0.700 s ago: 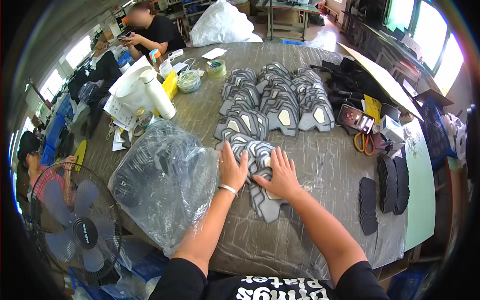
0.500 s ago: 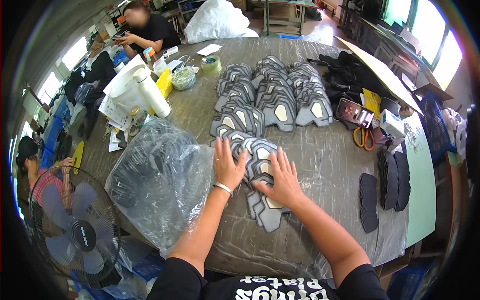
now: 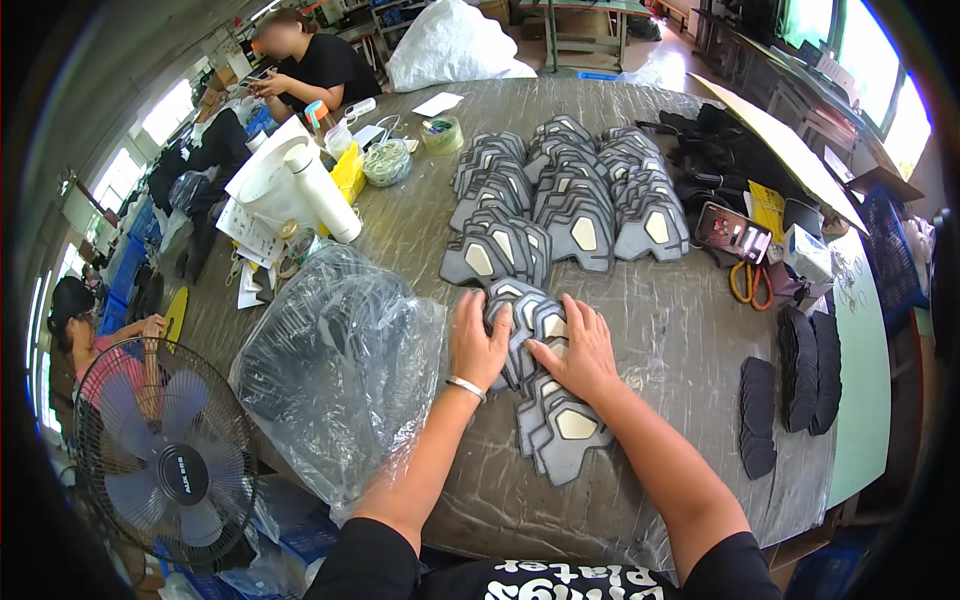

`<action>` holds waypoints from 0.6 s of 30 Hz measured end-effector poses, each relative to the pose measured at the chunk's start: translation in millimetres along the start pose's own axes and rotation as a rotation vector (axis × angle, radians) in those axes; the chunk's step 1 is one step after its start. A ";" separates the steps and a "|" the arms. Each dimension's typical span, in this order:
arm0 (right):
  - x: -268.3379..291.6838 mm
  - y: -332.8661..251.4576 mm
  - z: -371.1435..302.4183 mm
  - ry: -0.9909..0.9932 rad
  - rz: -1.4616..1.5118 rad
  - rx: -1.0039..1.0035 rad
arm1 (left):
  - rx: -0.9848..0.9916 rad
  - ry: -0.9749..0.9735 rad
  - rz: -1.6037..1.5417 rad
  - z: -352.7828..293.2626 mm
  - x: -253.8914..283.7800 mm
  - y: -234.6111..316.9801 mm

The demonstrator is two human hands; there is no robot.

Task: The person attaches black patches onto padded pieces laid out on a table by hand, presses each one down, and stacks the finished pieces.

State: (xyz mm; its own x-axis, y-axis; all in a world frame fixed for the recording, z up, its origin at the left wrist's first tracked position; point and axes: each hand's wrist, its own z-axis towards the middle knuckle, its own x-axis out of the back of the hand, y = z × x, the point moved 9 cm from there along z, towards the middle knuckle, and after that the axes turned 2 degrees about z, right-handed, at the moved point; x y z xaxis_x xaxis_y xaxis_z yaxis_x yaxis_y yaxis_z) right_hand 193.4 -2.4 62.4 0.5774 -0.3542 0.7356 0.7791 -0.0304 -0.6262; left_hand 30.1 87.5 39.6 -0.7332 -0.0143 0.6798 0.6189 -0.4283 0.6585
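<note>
Grey shaped pads with cream centres lie overlapped in a row in front of me. My left hand curls round the left side of the far part of this row, thumb on top. From the right, my right hand presses its thumb and fingers against the same pads. The near pads of the row fan out toward me below my hands, untouched. Beyond my fingers stand several more overlapped columns of these pads. Beside my left forearm lies a clear plastic bag with dark pieces inside.
Dark oval pads lie in rows at the right, near orange-handled scissors and a phone. A white bottle stands back left. A fan is at lower left. Another person sits at the far left.
My hands have gone from lying flatter along the row to curling in on its far pads, which now sit bunched between them. The view has shifted slightly.
</note>
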 end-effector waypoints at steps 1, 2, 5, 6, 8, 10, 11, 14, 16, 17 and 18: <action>-2.4 3.3 1.1 -0.030 0.000 -0.013 | -0.072 0.135 -0.007 8.4 11.4 4.3; -1.5 5.6 1.2 -0.023 -0.005 -0.018 | -0.146 0.270 -0.016 16.9 22.1 8.7; -10.8 1.8 0.3 -0.073 -0.033 -0.022 | -0.213 0.333 -0.019 68.0 33.4 -7.3; -13.7 -0.8 0.0 -0.073 -0.030 -0.013 | -0.160 0.320 -0.028 83.9 33.5 -23.6; -16.6 -0.9 -1.8 -0.077 -0.047 -0.003 | -0.128 0.229 -0.069 100.4 26.7 -40.5; -15.6 3.4 -2.9 -0.083 -0.055 -0.026 | -0.098 0.113 -0.120 106.9 13.7 -35.5; -15.7 4.9 -2.3 -0.081 -0.070 -0.022 | -0.060 0.083 -0.041 104.4 11.1 -36.4; -16.6 3.0 -3.8 -0.101 -0.102 -0.033 | -0.030 0.080 0.071 96.0 12.8 -36.9; -14.0 6.1 -4.4 -0.095 -0.113 -0.035 | -0.104 0.059 0.210 97.8 13.9 -18.8; -14.1 9.7 -4.2 -0.106 -0.106 -0.051 | -0.071 0.037 0.173 101.0 13.9 -14.3; -15.7 6.1 -3.9 -0.117 -0.105 -0.042 | -0.059 0.042 0.176 103.4 9.9 -22.0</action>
State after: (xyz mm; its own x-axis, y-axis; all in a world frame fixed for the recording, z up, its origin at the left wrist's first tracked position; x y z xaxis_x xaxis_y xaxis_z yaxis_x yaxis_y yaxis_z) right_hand 188.2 -0.7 46.0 0.5198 -0.2359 0.8210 0.8270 -0.1018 -0.5529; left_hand 38.3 190.2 65.3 -0.6270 -0.1311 0.7679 0.7219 -0.4683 0.5095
